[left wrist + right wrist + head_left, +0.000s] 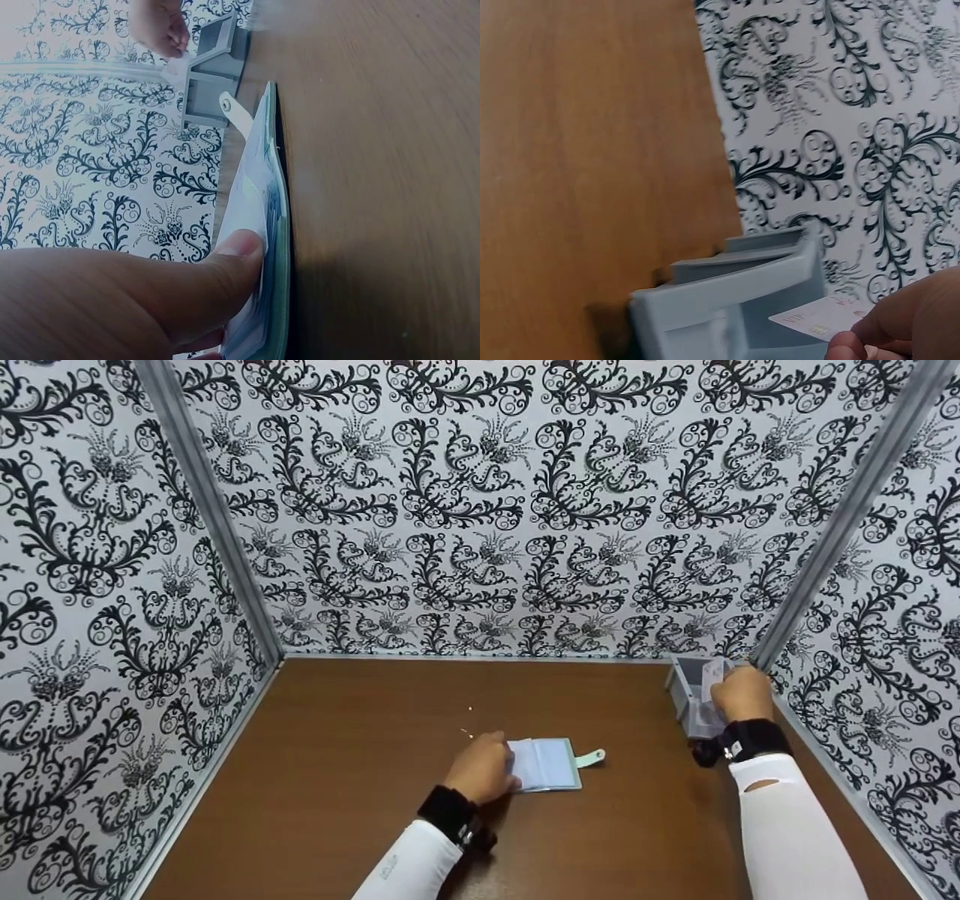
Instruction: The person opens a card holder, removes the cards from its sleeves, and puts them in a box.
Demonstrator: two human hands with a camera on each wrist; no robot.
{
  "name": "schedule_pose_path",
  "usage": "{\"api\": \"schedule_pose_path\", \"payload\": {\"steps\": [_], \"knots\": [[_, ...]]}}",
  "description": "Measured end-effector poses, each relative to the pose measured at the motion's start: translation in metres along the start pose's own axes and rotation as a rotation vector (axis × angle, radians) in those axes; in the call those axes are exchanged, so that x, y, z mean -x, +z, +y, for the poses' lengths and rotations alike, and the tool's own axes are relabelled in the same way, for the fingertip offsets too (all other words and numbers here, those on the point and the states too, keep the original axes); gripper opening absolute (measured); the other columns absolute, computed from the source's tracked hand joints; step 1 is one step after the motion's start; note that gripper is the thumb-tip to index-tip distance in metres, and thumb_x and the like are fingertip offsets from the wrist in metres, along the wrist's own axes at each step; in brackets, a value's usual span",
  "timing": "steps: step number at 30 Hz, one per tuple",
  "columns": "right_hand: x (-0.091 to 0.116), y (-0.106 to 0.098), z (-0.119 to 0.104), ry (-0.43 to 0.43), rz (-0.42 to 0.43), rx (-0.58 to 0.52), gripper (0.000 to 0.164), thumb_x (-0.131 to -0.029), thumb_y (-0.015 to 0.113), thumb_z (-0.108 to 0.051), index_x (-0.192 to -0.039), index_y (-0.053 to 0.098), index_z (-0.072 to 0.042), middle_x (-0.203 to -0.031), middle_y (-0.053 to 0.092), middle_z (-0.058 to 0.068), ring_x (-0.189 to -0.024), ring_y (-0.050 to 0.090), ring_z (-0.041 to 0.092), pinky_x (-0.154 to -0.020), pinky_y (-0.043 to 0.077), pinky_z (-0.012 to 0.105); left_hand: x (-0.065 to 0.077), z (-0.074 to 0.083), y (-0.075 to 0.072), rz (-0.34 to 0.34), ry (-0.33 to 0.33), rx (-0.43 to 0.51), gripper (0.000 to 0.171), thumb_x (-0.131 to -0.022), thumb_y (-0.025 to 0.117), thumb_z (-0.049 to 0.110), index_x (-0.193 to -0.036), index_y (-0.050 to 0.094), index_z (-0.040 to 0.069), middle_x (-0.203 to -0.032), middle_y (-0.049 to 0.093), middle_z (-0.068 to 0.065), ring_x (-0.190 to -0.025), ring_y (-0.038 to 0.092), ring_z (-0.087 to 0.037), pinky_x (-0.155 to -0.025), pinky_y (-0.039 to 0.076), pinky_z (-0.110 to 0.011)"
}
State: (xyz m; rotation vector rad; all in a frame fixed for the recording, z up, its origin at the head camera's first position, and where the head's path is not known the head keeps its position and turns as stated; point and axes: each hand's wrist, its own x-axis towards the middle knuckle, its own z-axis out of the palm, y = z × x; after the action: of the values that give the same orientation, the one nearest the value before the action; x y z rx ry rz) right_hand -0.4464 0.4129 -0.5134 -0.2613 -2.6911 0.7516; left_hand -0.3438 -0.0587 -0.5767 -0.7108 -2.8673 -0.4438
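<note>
At the tabletop's [360,720] two o'clock | right hand [745,695] pinched card [814,318] over grey bin [681,697] | six o'clock: left hand [480,769] pinched card holder [555,763] | light, steady grip seemed wise

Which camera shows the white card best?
The right wrist view: the white rectangular card is closest there, and its printing shows. The head view shows it small, against the grey plastic bin; the left wrist view, only a pale blur by the right hand.

Open on the desk [360,735] in the left hand [481,769]: pale-green booklet-style holder [551,765], bluish-white pages [534,757], strap [591,758] pointing away. Pinched by the right hand [746,695] over a gray rectangular plastic bin [680,696]: white printed card [817,316].
</note>
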Motion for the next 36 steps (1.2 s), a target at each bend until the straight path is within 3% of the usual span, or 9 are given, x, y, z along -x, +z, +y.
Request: {"api": "schedule_pose_path", "payload": {"steps": [3,5,9,13,17,22,29,33,36], "knots": [[0.000,0.006,0.003,0.006,-0.035,0.014,0.035,-0.082,0.063,-0.003,-0.055,0.045,-0.016,-0.057,0.053,0.005,-0.057,0.050,0.027,-0.052,0.040,0.038,-0.001,0.000,0.002,-0.001,0.002,-0.006,0.029,-0.084,0.100,0.032,-0.076,0.079,0.013,-0.103,0.070,-0.004,-0.098,0.071,-0.026,-0.087,0.065,-0.042],[0.000,0.009,0.005,0.002,-0.046,0.022,0.036,-0.082,0.063,-0.003,-0.055,0.044,-0.017,-0.058,0.050,0.002,-0.057,0.049,0.026,-0.052,0.039,0.038,-0.002,-0.001,0.004,-0.003,0.005,-0.017,0.029,-0.084,0.100,0.032,-0.077,0.080,0.013,-0.104,0.070,-0.003,-0.099,0.071,-0.025,-0.088,0.065,-0.041],[0.002,0.011,0.008,-0.013,-0.047,0.062,0.032,-0.081,0.065,-0.003,-0.055,0.049,-0.014,-0.066,0.062,0.014,-0.065,0.060,0.036,-0.058,0.051,0.049,-0.003,-0.001,0.008,-0.010,0.009,-0.030,0.028,-0.085,0.099,0.034,-0.079,0.082,0.013,-0.105,0.069,-0.003,-0.099,0.070,-0.024,-0.088,0.065,-0.040],[0.003,0.013,0.012,-0.015,-0.064,0.091,0.024,-0.079,0.065,-0.001,-0.059,0.056,-0.006,-0.082,0.072,0.033,-0.077,0.069,0.051,-0.077,0.059,0.067,-0.004,-0.002,0.009,-0.009,0.018,-0.034,0.028,-0.085,0.099,0.034,-0.079,0.082,0.013,-0.103,0.069,-0.003,-0.096,0.070,-0.024,-0.087,0.065,-0.040],[0.002,0.017,0.016,-0.003,-0.104,0.113,0.017,-0.081,0.065,-0.002,-0.065,0.062,-0.001,-0.094,0.075,0.039,-0.083,0.072,0.054,-0.086,0.060,0.070,-0.005,-0.004,0.010,-0.015,0.008,-0.029,0.028,-0.085,0.099,0.034,-0.078,0.081,0.013,-0.103,0.069,-0.003,-0.095,0.069,-0.024,-0.086,0.065,-0.041],[0.001,0.018,0.018,-0.007,-0.145,0.138,0.018,-0.081,0.063,-0.003,-0.063,0.058,-0.005,-0.088,0.072,0.032,-0.077,0.067,0.045,-0.083,0.060,0.067,-0.004,-0.004,0.010,-0.025,-0.013,-0.007,0.028,-0.086,0.099,0.033,-0.078,0.081,0.014,-0.104,0.069,-0.003,-0.095,0.068,-0.023,-0.085,0.065,-0.042],[0.004,0.011,0.015,-0.024,-0.143,0.134,0.021,-0.083,0.062,-0.004,-0.063,0.058,-0.005,-0.085,0.071,0.032,-0.076,0.066,0.045,-0.078,0.060,0.064,-0.003,-0.002,0.006,-0.031,-0.021,0.026,0.027,-0.087,0.099,0.031,-0.079,0.081,0.013,-0.103,0.068,-0.003,-0.094,0.067,-0.022,-0.085,0.064,-0.041],[0.009,0.008,0.013,-0.022,-0.120,0.053,0.030,-0.080,0.058,0.001,-0.056,0.048,-0.013,-0.062,0.056,0.012,-0.060,0.054,0.033,-0.055,0.049,0.046,-0.002,-0.002,0.005,-0.023,-0.007,0.020,0.026,-0.087,0.098,0.031,-0.079,0.081,0.013,-0.104,0.071,-0.004,-0.097,0.069,-0.024,-0.088,0.064,-0.041],[0.011,0.008,0.007,-0.027,-0.081,-0.006,0.036,-0.080,0.057,0.002,-0.053,0.042,-0.017,-0.053,0.042,-0.001,-0.051,0.041,0.022,-0.049,0.035,0.036,-0.002,-0.003,0.004,-0.008,0.021,-0.019,0.025,-0.087,0.098,0.032,-0.080,0.082,0.013,-0.107,0.074,-0.006,-0.101,0.073,-0.026,-0.092,0.065,-0.041]]}}
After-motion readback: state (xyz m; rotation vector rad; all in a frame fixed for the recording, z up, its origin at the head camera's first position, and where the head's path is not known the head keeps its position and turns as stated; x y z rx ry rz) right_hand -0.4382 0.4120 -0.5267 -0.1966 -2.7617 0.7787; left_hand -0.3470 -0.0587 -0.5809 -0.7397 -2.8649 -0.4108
